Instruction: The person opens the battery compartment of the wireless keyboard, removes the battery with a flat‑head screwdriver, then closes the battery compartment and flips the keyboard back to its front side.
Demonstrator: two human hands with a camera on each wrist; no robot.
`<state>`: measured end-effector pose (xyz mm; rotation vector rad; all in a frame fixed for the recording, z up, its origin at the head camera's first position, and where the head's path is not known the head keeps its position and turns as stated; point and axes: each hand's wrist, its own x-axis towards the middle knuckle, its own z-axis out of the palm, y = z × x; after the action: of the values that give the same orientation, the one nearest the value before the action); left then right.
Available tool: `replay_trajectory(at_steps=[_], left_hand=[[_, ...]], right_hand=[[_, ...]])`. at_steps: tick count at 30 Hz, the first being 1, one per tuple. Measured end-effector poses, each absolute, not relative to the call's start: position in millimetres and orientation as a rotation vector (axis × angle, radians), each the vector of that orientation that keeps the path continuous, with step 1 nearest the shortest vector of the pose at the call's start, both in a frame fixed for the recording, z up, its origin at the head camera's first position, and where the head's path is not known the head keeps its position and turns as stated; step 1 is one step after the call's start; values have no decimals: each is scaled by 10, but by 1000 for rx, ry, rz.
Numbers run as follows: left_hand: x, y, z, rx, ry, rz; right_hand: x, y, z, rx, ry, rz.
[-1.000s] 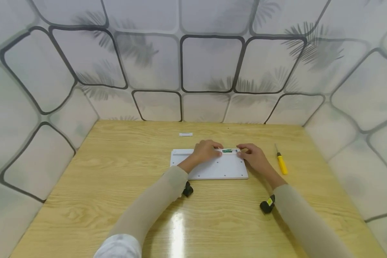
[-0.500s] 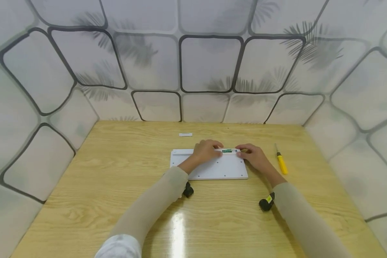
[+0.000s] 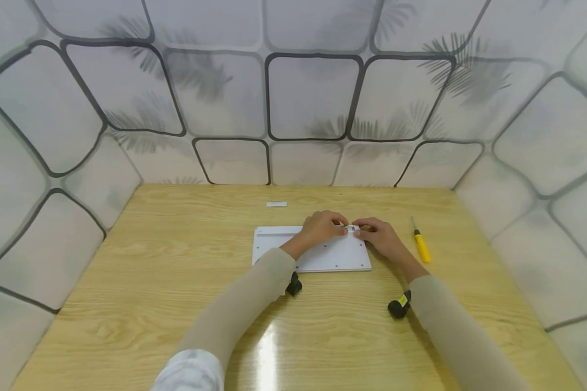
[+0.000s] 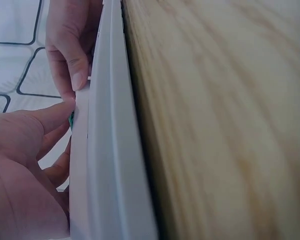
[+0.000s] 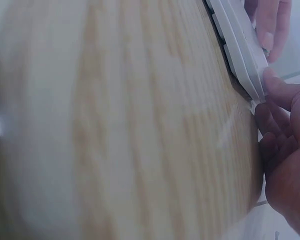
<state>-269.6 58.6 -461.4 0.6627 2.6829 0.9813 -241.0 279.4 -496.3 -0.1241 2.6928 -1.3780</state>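
White keyboard (image 3: 336, 257) pinched by left hand (image 3: 324, 226) and right hand (image 3: 378, 234), 2 grips nearly closed, green battery (image 4: 71, 121) seemingly part-hidden by the left, yellow screwdriver (image 3: 422, 248) laid toward right edge of surface (image 3: 195, 217)

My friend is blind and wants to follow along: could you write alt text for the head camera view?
A person's left hand and right hand touch the far edge of an upside-down white keyboard, near its right corner, on a wood-grain table. A small white strip lies beyond the keyboard and a yellow-handled screwdriver to its right.
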Motion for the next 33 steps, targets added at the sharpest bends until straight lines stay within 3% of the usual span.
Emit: replay_trajectory(at_steps=[33], left_hand=[[-2833,285,-4660,723,2496,1308]], right_hand=[[-2394,2756,-4943,-72,2702,-1312]])
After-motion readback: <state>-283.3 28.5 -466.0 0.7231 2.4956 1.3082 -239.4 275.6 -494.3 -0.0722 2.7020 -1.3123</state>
